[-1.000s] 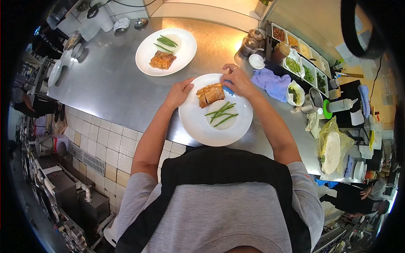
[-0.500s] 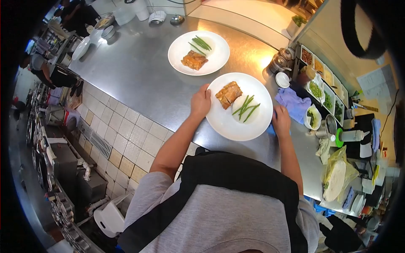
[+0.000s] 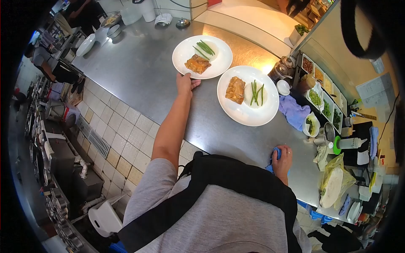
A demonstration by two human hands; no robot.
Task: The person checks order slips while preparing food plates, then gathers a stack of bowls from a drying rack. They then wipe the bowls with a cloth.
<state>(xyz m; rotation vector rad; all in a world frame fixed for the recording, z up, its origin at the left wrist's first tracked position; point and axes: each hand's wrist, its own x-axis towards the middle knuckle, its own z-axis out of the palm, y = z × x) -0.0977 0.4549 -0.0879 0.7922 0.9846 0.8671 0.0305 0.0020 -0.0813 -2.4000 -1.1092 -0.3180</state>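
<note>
1. A steel worktop (image 3: 139, 63) lies under both grips, its sheen turning warm gold ahead of the left grip (image 3: 185, 85). Left of that forearm, beyond the worktop's near edge, is a tiled floor (image 3: 126, 126) with a drain grate (image 3: 93, 137).
2. Far ahead and left of the left grip a person (image 3: 52, 69) stands by kitchen gear; a bell (image 3: 182, 24) sits at the worktop's far side.
3. The left grip is at the near rim of the left plate (image 3: 179, 55), fingers partly curled; I cannot tell whether it pinches the rim. Meat (image 3: 197, 64) lies on the plate's near side, with beans (image 3: 204, 48) beyond.
4. The right plate (image 3: 249, 119) is right of the left grip and ahead of the right grip (image 3: 283, 162). The plates' rims are very close; contact is unclear.
5. The right grip is closed around a blue cloth (image 3: 276, 154), near the worktop's near edge.
6. Steel stretches from the right grip towards the right plate, and leftwards from the left grip. Ahead of the right grip, a purple cloth (image 3: 294, 111), bowl (image 3: 309, 131) and food trays (image 3: 325, 103) crowd the side; a yellow bag (image 3: 345, 179) bounds its right.
</note>
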